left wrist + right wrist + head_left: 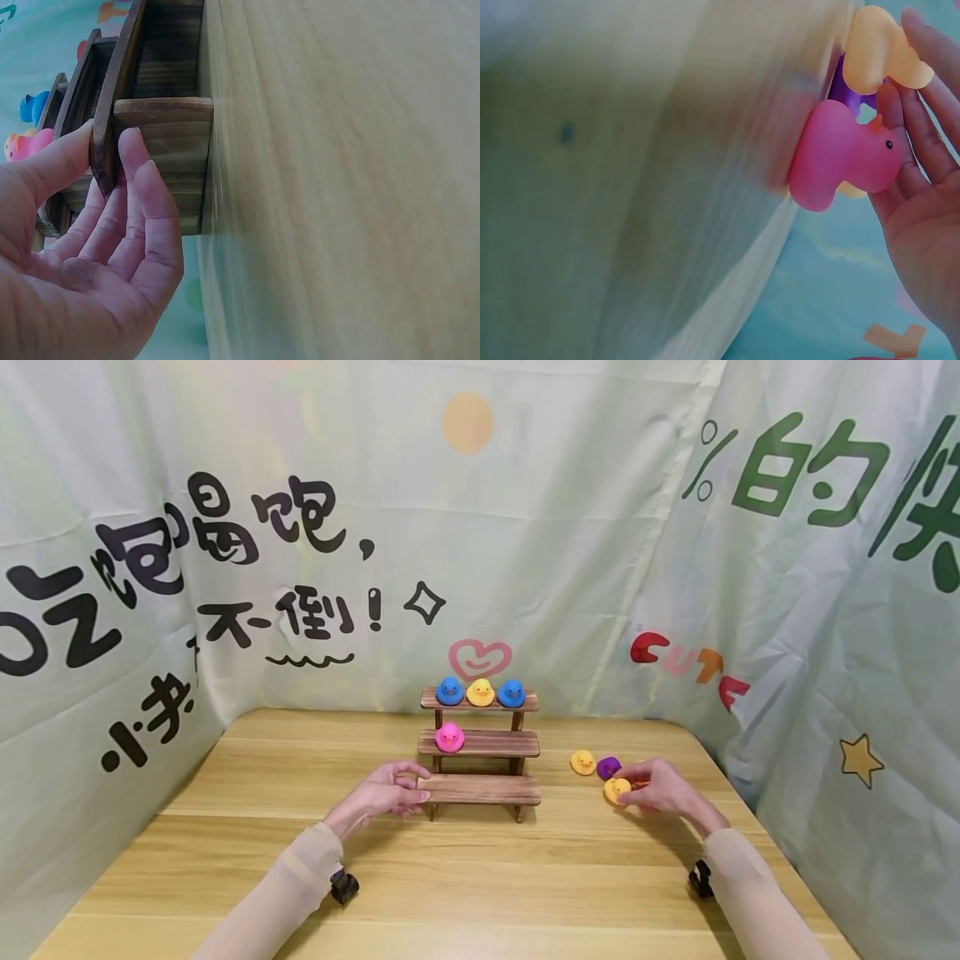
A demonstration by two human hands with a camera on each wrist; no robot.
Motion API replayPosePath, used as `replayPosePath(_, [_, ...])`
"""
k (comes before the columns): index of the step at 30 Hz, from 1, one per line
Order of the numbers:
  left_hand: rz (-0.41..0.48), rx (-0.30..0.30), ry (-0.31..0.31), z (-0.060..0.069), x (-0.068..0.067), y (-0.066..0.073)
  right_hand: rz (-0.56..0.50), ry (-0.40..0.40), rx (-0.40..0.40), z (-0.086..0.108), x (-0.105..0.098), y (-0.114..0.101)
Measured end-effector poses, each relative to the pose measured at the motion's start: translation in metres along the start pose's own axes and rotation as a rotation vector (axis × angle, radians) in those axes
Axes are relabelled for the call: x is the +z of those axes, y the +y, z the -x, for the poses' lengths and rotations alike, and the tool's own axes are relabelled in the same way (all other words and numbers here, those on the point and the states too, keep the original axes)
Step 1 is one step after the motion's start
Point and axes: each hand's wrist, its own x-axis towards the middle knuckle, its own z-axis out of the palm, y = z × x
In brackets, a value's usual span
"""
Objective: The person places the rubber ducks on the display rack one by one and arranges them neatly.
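Note:
My left hand (384,791) grips the left end of the lowest board of a three-tier wooden shelf (480,789); the left wrist view has the thumb on one face of the board (112,112) and curled fingers at the other. To the shelf's right, my right hand (662,789) pinches a yellow duck (617,791) low over the table. In the right wrist view this yellow duck (885,52) sits between thumb and fingers, with a pink duck (840,157) beside the fingers. A purple duck (609,767) and another yellow duck (583,762) lie just behind.
The top tier holds a blue duck (449,691), a yellow duck (480,692) and a second blue duck (512,693). On the middle tier's left end sits a pink duck (450,737). Printed cloth (555,568) hangs behind and beside the wooden table (480,877).

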Motion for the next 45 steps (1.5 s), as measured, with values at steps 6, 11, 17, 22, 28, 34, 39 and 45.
replayPosePath(6, [-0.004, 0.002, 0.004, 0.000, 0.000, 0.000, -0.058, 0.064, 0.017, 0.002, -0.004, -0.006])
replayPosePath(11, [-0.005, 0.001, 0.004, 0.001, 0.000, 0.000, -0.095, 0.100, 0.022, 0.002, -0.006, -0.016])
replayPosePath(17, [-0.005, -0.001, 0.007, 0.001, 0.000, 0.001, -0.172, 0.091, -0.025, 0.002, -0.005, -0.031])
replayPosePath(22, [-0.004, -0.004, 0.006, 0.001, 0.000, 0.000, -0.199, 0.101, -0.041, -0.001, 0.000, -0.040])
replayPosePath(28, [0.002, -0.004, -0.003, 0.000, 0.000, 0.000, -0.224, 0.124, -0.081, -0.006, 0.008, -0.050])
replayPosePath(34, [0.003, 0.004, -0.008, -0.001, 0.000, 0.000, -0.351, 0.104, -0.083, -0.011, 0.017, -0.061])
replayPosePath(39, [-0.005, -0.002, 0.001, 0.001, 0.000, 0.000, -0.425, 0.128, -0.074, -0.013, 0.025, -0.070])
replayPosePath(45, [-0.008, 0.000, 0.002, 0.000, 0.000, 0.000, -0.564, 0.148, -0.075, -0.017, 0.031, -0.081])
